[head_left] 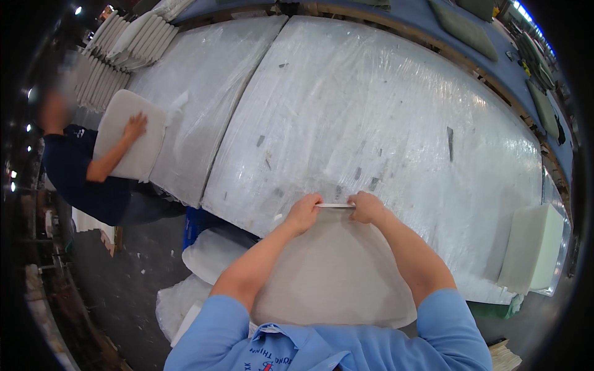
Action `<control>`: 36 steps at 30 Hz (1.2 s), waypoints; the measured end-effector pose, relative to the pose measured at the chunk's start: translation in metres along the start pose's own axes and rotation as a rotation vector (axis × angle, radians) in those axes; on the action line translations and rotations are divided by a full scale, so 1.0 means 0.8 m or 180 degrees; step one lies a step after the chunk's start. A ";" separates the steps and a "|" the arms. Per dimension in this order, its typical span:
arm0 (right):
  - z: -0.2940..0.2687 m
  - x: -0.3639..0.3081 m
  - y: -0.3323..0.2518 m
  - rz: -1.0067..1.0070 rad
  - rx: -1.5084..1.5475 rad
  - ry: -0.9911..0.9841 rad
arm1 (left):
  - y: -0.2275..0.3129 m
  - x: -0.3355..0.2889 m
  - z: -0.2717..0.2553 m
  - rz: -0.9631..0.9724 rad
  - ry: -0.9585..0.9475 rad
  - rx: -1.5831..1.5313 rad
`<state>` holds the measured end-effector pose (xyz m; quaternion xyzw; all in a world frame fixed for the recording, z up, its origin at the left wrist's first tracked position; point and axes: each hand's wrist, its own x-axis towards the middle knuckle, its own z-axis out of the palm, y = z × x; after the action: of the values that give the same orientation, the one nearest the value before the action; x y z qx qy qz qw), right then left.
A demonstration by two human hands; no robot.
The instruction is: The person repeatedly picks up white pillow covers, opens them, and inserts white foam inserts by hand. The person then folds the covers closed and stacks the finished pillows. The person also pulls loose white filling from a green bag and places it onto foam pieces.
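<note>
A light grey cushion (331, 272), broad and rounded at its near end, hangs between my forearms, close to my body. Its narrow far edge, a thin white strip, is pinched at both ends. My left hand (303, 214) is closed on the left end of that edge, and my right hand (367, 207) grips the right end, thumb and fingers pressed together. Both hands are at the front edge of a table covered in clear plastic film (371, 123). The cushion's underside is hidden from view.
At left, a co-worker in dark clothing (80, 167) lays a hand on another grey cushion (117, 151). Stacked cushions (145, 40) stand behind. A pale block-like stack (535, 247) sits at the table's right end. More pale cushions (213, 253) lie low by my left arm, beside a blue crate (193, 226).
</note>
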<state>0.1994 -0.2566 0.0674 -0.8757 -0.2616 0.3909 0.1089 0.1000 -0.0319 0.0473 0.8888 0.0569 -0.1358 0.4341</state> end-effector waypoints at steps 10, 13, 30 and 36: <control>0.009 -0.015 0.073 0.1177 0.2195 -0.0179 | -0.033 -0.021 -0.007 -0.0145 -0.0396 0.1004; 0.035 -0.006 0.074 0.1488 0.2939 0.0108 | -0.043 -0.016 -0.021 -0.0679 -0.0725 0.1397; 0.117 0.075 0.070 0.1356 0.2099 0.2633 | -0.075 0.004 -0.012 -0.0930 0.0116 0.1719; 0.110 0.088 0.079 0.1173 0.1874 0.2609 | -0.099 0.009 0.010 -0.0602 0.0448 0.2038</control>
<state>0.1966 -0.2727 -0.0608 -0.9204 0.0811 0.0864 0.3726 0.0881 0.0105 -0.0189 0.9779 0.1234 -0.1247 0.1135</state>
